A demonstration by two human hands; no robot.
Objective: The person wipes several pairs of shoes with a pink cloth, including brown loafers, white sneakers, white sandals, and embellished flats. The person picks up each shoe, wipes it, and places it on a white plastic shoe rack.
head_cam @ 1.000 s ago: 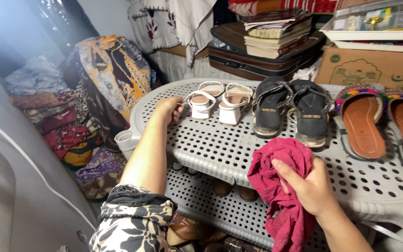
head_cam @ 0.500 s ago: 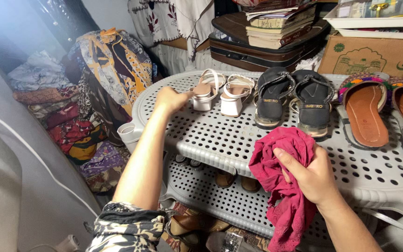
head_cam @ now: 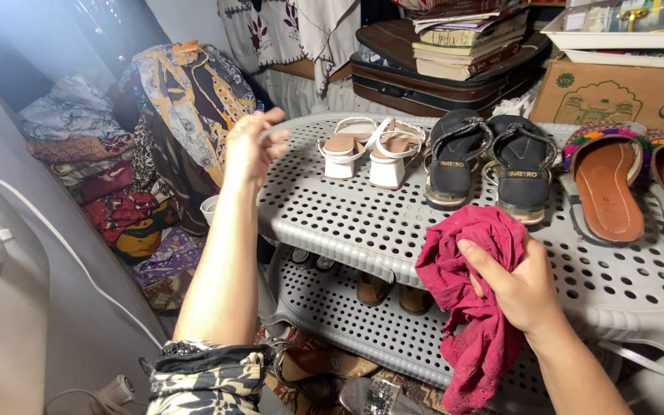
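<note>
My right hand [head_cam: 518,286] grips a crumpled dark pink cloth [head_cam: 470,284] at the front edge of a grey perforated plastic shoe rack [head_cam: 332,219]. My left hand [head_cam: 253,146] is raised above the rack's left end, fingers loosely spread, holding nothing. Just right of it stand two white block-heel sandals [head_cam: 370,154], side by side. Further right sits a pair of black strappy sandals [head_cam: 486,161], then a pair of tan flat slippers with colourful embroidered straps [head_cam: 639,188].
A lower rack shelf [head_cam: 347,315] holds brown shoes. Folded patterned fabrics [head_cam: 117,177] are piled at the left. Behind the rack sit a brown suitcase with books [head_cam: 439,61] and a cardboard box [head_cam: 624,96]. A white cable [head_cam: 63,253] runs down the left wall.
My left hand let go of the white sandals and lifted back to the left. The sandals now stand slightly further right. My right hand keeps its hold on the cloth.
</note>
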